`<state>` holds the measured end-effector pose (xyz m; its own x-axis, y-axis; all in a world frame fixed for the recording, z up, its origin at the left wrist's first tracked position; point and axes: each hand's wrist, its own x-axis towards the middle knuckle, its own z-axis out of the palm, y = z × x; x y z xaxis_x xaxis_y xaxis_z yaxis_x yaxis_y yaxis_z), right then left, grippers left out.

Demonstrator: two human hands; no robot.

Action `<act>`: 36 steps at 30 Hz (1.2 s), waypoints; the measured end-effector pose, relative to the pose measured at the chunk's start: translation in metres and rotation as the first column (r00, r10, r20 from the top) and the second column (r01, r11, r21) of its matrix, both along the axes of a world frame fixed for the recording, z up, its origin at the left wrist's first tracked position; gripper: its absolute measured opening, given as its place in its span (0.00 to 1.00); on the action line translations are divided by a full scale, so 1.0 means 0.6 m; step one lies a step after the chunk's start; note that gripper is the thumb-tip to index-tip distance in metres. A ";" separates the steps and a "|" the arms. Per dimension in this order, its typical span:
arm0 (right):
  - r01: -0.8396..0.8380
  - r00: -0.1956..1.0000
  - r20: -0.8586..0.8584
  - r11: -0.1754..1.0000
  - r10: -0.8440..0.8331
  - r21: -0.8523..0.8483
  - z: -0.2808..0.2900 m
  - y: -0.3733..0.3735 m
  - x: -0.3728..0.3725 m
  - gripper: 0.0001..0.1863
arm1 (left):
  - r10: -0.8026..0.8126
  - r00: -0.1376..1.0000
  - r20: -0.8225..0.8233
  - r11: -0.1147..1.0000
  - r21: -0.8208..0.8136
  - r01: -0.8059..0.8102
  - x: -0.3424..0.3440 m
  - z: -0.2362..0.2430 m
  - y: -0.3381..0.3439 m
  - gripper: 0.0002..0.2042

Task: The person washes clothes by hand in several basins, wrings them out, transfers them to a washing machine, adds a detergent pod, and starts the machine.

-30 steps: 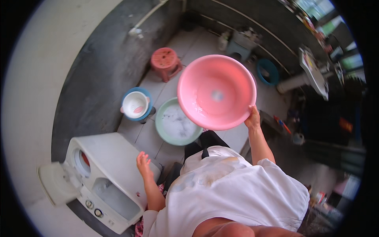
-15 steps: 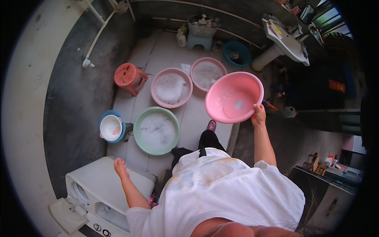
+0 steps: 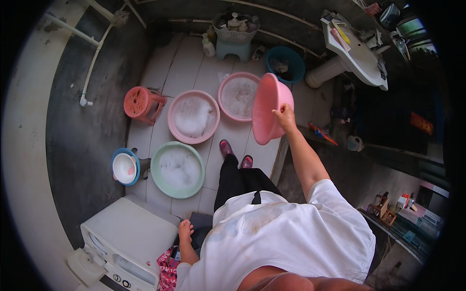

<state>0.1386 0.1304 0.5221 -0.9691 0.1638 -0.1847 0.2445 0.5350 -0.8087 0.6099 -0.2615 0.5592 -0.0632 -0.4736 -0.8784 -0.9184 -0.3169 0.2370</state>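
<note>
My right hand [image 3: 285, 118] grips the rim of a pink basin [image 3: 266, 104], tilted on its side in the air with its inside facing left. Below and beyond it, a pink basin of greyish suds [image 3: 239, 96] stands on the floor, partly hidden by the held one. Left of that is another pink basin with white foam [image 3: 193, 117]. Nearer to me stands a light green basin [image 3: 178, 169], foamy too. My left hand [image 3: 185, 230] hangs low beside the white washing machine [image 3: 131, 228], its fingers loosely bent and holding nothing.
A red stool [image 3: 138, 103] stands by the left wall; nearer, a white bowl [image 3: 124, 167] sits in a blue basin. At the back are a basket of bottles [image 3: 236, 31] on a stool, a teal basin [image 3: 285, 64] and a pedestal sink [image 3: 357, 56]. A floor step edge runs on my right.
The pink basin in my right hand has swung left and tipped from face-up onto its side. My left hand has dropped toward my body. My feet have shifted, and the view has moved slightly.
</note>
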 end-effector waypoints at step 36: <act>0.895 0.399 0.445 0.447 -0.802 0.002 -0.389 0.497 -0.154 0.16 | -0.445 0.872 -0.202 0.799 0.350 0.489 -0.699 -0.178 0.441 0.15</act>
<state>0.0461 0.4289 0.2888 -0.2032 0.7766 -0.5963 0.7386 -0.2783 -0.6141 0.1904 0.0030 0.4523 -0.2918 0.0048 -0.9565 -0.9547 0.0597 0.2916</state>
